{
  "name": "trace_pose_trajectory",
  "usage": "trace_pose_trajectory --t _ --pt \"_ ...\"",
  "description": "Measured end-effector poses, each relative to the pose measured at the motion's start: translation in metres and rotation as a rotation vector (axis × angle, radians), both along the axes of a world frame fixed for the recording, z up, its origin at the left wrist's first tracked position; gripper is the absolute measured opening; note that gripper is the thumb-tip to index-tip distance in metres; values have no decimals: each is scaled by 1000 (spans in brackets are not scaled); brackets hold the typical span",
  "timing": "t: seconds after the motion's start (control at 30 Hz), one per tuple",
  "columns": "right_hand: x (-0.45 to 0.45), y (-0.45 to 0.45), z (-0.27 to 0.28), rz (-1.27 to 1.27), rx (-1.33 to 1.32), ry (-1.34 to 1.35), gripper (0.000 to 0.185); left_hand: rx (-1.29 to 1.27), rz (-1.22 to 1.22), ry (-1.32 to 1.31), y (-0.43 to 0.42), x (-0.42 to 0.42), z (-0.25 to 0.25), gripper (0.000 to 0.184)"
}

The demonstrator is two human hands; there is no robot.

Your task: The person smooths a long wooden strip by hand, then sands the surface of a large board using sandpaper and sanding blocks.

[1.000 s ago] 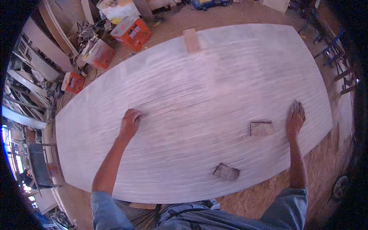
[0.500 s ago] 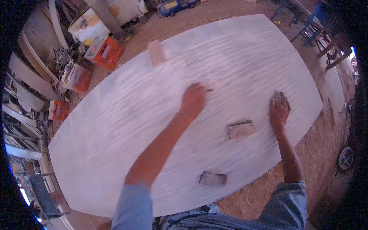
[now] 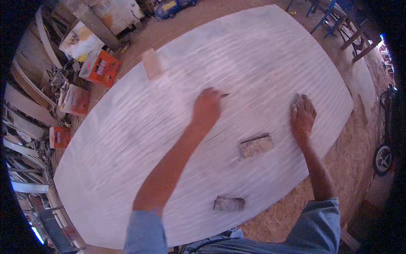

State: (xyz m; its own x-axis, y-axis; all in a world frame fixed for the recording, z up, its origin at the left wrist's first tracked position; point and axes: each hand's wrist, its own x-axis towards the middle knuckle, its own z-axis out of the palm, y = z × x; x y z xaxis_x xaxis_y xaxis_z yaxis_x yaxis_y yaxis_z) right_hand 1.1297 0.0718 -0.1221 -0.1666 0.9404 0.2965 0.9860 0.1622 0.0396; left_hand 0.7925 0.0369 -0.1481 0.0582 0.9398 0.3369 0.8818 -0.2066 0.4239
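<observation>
A large pale panel [image 3: 127,169] with curved sides and many long streaks fills the middle of the head view. My left hand [image 3: 207,109] is closed over its surface, with a small dark tip poking out on the right; the rest of what it grips is hidden. Farther right, my right hand [image 3: 303,113] lies flat on the panel, fingers stretched and dusty. Between my arms sits a dusty rectangular block [image 3: 257,146]. Nearer to my body is a second, greyer block [image 3: 229,204]. A tan flat piece [image 3: 152,64] rests at the panel's far left edge.
Orange-and-white boxes [image 3: 101,67] stand on the floor to the left, beside stacked curved strips [image 3: 31,91]. A blue machine [image 3: 171,7] lies beyond the far edge. Blue legs of a stand [image 3: 325,19] and a wheel [image 3: 383,160] are on the right.
The view has shifted, so the boxes and tan piece appear farther left. My left hand has moved slightly over the panel, still closed; my right hand stays flat.
</observation>
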Motion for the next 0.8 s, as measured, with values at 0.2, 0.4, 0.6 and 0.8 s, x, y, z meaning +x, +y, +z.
trace_pose_trajectory --t 0.2,0.4,0.6,0.8 --pt "-8 -4 6 -14 -18 -14 44 51 60 -4 -9 0 8 18" --pt "-8 1 -5 22 70 -54 42 -40 78 10 25 29 16 18" --pt "-2 -6 -7 112 153 -50 37 -14 153 114 -176 -134 7 22" --pt "-6 -5 -6 -84 -40 -134 45 -316 744 368 -450 -354 -2 35"
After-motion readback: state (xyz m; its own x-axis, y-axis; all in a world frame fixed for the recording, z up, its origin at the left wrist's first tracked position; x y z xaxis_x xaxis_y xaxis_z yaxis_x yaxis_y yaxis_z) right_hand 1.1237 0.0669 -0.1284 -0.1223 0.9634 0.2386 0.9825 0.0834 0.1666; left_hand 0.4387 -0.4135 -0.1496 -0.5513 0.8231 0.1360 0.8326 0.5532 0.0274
